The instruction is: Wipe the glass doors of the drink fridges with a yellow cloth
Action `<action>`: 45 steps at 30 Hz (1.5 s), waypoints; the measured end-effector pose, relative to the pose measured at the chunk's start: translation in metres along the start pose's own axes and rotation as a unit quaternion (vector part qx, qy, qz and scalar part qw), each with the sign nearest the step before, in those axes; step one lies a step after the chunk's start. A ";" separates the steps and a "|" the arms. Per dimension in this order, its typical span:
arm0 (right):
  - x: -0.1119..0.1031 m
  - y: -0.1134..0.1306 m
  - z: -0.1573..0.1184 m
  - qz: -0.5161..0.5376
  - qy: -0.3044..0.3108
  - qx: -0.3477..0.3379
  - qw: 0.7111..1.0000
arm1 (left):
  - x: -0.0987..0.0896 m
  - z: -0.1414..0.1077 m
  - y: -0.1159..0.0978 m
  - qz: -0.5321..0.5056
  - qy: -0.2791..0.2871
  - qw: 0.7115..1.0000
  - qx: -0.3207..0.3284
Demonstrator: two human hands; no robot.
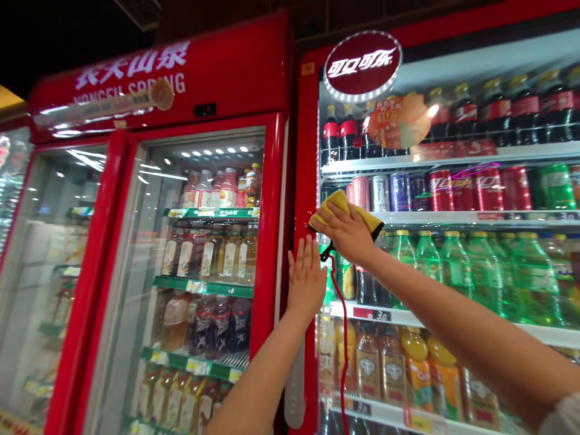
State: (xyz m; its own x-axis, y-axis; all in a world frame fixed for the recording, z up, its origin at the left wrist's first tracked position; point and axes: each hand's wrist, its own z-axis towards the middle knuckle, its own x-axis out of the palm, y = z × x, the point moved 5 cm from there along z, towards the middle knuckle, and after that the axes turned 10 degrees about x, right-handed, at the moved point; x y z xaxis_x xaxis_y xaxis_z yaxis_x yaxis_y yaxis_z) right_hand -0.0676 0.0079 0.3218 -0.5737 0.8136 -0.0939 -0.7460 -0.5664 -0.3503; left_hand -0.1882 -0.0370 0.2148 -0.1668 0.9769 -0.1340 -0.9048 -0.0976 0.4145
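My right hand (347, 232) presses a yellow cleaning cloth (368, 219) with dark edging against the glass door of the right-hand drinks fridge, near the door's left edge. My left hand (307, 281) lies flat on the red frame (306, 208) of that same door, its fingers stretched upward and nothing in them. Between the two hands hangs a red cord (345, 338) with a black clip (326, 252) at its top, just under the cloth. Whether the clip is fastened to the cloth cannot be made out.
Behind the glass stand cola bottles (464, 112), cans (441, 190) and green soda bottles (457, 260) on shelves. A round lit sign (362, 65) and an orange sticker (399, 121) are above my hands. Another red fridge (267, 181) with bottled drinks stands to the left.
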 end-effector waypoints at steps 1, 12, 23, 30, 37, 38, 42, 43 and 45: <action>-0.001 -0.003 -0.004 0.001 0.006 -0.016 1.000 | 0.000 -0.001 0.000 0.001 -0.003 1.000 0.000; -0.002 0.001 -0.073 -0.008 -0.035 0.040 0.999 | -0.008 -0.001 -0.006 0.016 -0.003 0.999 0.037; -0.014 -0.041 -0.054 0.031 -0.127 0.159 0.979 | -0.009 0.002 -0.003 0.009 0.002 0.999 0.037; -0.008 -0.020 -0.077 0.003 -0.054 0.011 0.998 | -0.009 0.003 -0.006 0.016 0.012 0.997 0.073; -0.027 -0.059 -0.095 -0.035 -0.057 0.180 0.981 | -0.004 0.000 -0.006 0.027 0.054 0.993 0.103; -0.025 -0.053 -0.101 -0.037 -0.042 0.160 0.986 | -0.003 0.000 -0.005 0.026 0.054 0.993 0.105; -0.020 -0.039 -0.097 -0.047 0.023 0.039 0.998 | -0.002 0.008 -0.004 0.022 0.045 0.994 0.101; -0.022 -0.045 -0.089 -0.053 0.027 0.035 0.998 | -0.002 0.012 -0.006 0.022 0.045 0.994 0.100; -0.030 -0.067 -0.075 -0.065 0.022 0.067 0.995 | -0.002 0.020 -0.013 0.020 0.050 0.993 0.102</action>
State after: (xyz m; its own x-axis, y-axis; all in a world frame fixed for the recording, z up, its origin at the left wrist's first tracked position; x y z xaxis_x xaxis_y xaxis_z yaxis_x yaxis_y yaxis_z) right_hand 0.0254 0.0314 0.2782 -0.4565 0.8843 -0.0976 -0.8527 -0.4662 -0.2357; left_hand -0.1684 -0.0336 0.2281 -0.2477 0.9483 -0.1986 -0.8002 -0.0846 0.5938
